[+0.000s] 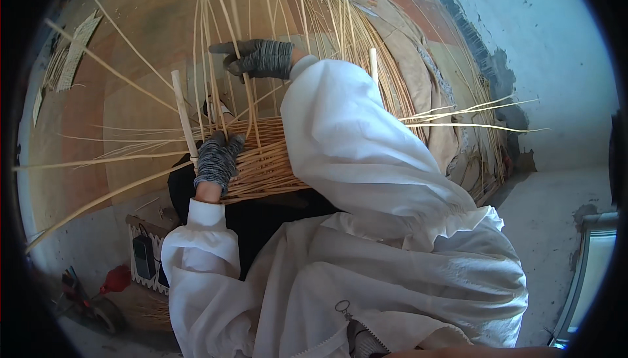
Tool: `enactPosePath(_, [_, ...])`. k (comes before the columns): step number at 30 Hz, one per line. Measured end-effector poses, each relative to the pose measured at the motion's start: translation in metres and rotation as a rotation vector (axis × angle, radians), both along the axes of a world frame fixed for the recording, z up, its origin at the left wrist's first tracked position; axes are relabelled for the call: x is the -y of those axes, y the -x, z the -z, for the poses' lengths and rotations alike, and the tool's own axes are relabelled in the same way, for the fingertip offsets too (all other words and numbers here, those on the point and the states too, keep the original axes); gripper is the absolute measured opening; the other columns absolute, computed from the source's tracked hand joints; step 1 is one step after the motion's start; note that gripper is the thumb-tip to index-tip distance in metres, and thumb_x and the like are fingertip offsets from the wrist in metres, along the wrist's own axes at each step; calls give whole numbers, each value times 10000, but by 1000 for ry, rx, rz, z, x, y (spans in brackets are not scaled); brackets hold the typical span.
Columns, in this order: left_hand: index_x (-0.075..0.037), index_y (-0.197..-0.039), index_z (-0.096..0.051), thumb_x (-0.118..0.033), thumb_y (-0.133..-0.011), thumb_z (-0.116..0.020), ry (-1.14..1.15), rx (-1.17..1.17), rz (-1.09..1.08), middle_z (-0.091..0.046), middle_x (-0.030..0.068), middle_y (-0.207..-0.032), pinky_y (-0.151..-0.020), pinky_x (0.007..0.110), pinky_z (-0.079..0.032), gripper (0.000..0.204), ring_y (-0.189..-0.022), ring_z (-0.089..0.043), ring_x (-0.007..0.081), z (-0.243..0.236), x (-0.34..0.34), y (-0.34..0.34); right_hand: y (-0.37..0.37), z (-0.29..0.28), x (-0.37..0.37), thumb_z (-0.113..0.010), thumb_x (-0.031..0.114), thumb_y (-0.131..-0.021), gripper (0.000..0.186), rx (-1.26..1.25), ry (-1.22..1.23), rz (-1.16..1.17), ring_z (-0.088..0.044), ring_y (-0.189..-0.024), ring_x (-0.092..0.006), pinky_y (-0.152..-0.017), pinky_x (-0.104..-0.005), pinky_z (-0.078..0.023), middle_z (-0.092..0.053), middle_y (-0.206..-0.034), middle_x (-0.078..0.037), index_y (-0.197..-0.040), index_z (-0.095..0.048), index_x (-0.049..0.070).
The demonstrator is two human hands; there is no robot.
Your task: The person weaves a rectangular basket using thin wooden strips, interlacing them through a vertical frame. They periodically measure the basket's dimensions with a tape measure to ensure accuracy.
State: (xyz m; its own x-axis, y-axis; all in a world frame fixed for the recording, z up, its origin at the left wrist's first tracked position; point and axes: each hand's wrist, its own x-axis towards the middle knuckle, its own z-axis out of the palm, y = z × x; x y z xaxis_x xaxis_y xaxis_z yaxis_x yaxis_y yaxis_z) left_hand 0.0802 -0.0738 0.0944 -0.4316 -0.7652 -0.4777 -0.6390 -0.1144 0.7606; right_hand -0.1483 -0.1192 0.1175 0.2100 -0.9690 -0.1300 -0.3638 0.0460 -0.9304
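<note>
1. The pale wooden post (184, 112) stood slightly tilted at the left end of the woven wicker panel (263, 176), which lay in front of the person.
2. The gloved left hand (219, 160) rested on that end, fingers bent; whether it pinched anything could not be told. Steady pressure there would likely have kept the weave snug.
3. The gloved right hand (252, 60), above the panel, seemed to pinch an upright wicker rod (250, 99) between thumb and fingers. Bending it gradually, close to the weave, would probably have avoided kinks.
</note>
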Motion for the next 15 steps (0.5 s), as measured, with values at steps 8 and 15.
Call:
enactPosePath(8, [24,-916,-547,-275,-785,-638,154,70,100,-584,149,-745,-492,313,-540,339,-639,-595,249,18,7,-4,-36,-25,-50,-553,186,-821,533,-323,523,690,-557,-659,-165,-608,-290,-483,-560,-736,-60,-1291,-354,34])
enactPosePath(15, [-22,-888,-568,-143,-718,-712,-111,-483,144,-588,72,-772,-551,280,-478,253,-697,-573,162,-28,11,-26,-20,39,-199,-501,204,-888,267,587,565,936,-500,-611,-133,-561,-270,-456,-515,-691,-40,-1097,-459,43])
